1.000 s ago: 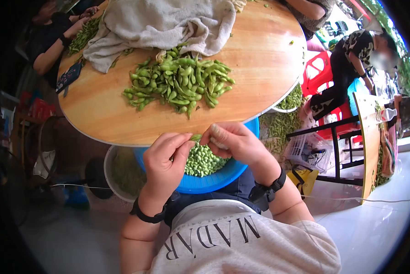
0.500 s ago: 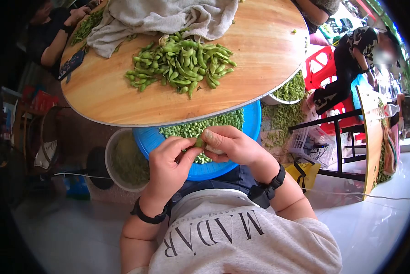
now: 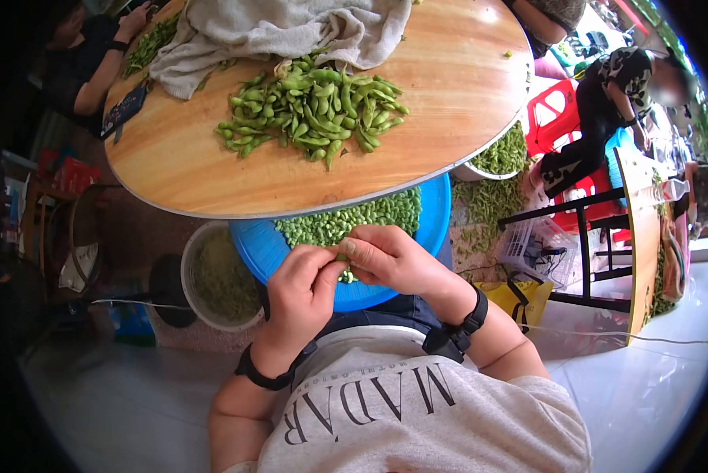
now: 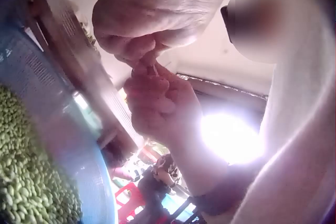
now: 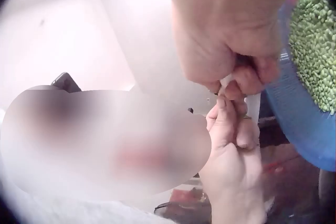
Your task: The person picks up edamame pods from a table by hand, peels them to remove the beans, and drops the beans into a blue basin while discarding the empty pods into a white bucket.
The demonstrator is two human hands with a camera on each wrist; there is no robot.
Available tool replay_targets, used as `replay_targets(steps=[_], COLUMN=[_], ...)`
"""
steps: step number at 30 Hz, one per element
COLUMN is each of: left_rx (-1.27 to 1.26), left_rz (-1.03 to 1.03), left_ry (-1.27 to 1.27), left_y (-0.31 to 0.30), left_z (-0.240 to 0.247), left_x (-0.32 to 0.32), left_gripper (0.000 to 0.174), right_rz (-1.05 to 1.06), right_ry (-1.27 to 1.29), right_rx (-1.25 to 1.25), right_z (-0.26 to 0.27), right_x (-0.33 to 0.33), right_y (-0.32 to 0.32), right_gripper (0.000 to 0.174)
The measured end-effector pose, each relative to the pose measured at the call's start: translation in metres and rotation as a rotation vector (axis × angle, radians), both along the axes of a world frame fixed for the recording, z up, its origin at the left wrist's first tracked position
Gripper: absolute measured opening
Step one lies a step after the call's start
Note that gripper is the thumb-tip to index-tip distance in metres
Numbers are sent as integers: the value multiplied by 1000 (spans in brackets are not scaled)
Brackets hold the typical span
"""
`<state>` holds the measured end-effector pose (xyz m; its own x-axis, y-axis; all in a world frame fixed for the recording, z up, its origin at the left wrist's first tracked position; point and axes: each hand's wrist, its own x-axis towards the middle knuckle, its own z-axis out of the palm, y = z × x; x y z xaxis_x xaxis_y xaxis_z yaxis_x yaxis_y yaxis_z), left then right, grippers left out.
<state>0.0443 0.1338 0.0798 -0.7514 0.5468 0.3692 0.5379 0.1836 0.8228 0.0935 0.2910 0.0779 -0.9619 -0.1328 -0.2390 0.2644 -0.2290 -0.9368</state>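
Above a blue basin (image 3: 247,244) of shelled green beans (image 3: 397,211), the two hands meet at the fingertips in the head view. Thumb and curled fingers of the left hand (image 3: 297,290) pinch one end of a small green pod (image 3: 343,257), mostly covered by fingers. On its other side the right hand (image 3: 397,258) pinches it, thumb on top. Both wrist views show the fingertips touching, the left hand (image 4: 157,14) above in one and the right hand (image 5: 231,35) above in the other. Something white shows between the right hand's fingers (image 5: 242,79).
Unshelled pods (image 3: 314,114) lie heaped on the round wooden table (image 3: 196,177), beside a crumpled cloth (image 3: 275,35). A tub (image 3: 188,276) with green matter stands left of the basin; another holding pods (image 3: 502,154) is at right. Other people are around the table and at right.
Compared with earlier, the fingertips have closed together and cover more of the pod. The head view has shifted, showing more of the basin's beans. The person at upper left has raised a hand.
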Motion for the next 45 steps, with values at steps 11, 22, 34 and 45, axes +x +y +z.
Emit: replay_targets(steps=[11,22,34,45], left_rx=[471,523,-362,256], left_rz=[22,-74,421,54], left_ry=[-1272,-1500,-115,-1002], left_y=[-3,-15,-88,-21], left_z=[-21,-32,-48,12], left_x=[0,1,-37,-48], left_gripper=[8,5,15,19], right_rz=[-32,89,-118,-93], right_ry=[185,276,558,660], right_rx=[302,432,933,1256], right_z=[-21,-13,28,13], right_x=[6,-4,-35,-99], right_y=[2,8,38,59], right_gripper=[25,20,10,10])
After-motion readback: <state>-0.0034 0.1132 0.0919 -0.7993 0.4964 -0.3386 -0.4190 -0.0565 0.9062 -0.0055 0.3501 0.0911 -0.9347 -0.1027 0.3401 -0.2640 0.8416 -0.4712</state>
